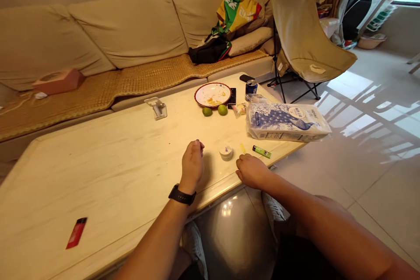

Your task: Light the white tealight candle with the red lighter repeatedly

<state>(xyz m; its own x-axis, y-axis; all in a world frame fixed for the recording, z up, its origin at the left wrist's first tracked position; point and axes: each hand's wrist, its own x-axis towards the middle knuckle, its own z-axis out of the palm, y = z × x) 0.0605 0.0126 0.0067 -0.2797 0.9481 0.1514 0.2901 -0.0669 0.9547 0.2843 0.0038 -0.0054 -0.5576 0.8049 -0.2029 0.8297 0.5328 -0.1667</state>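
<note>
My left hand (pixel 193 162), with a black watch on its wrist, is closed above the table's front part. A tiny dark tip shows at its thumb, but what the fist holds is hidden. Between my hands a small round white tub (pixel 226 154) stands on the table, with a little something pale and bluish in it. My right hand (pixel 252 170) is closed at the table's front edge. A thin yellow strip (pixel 243 148) sticks out from its fingers. Just right of that lies a green lighter (pixel 261 152).
On the pale table (pixel 131 162) are a red-rimmed plate (pixel 213 95), two green limes (pixel 222 110), a blue can (pixel 251 87) and a large tissue pack (pixel 288 121). A red lighter (pixel 76 233) lies front left, a white holder (pixel 158 108) farther back. Behind are a sofa (pixel 131 30) and folding chair (pixel 302 30).
</note>
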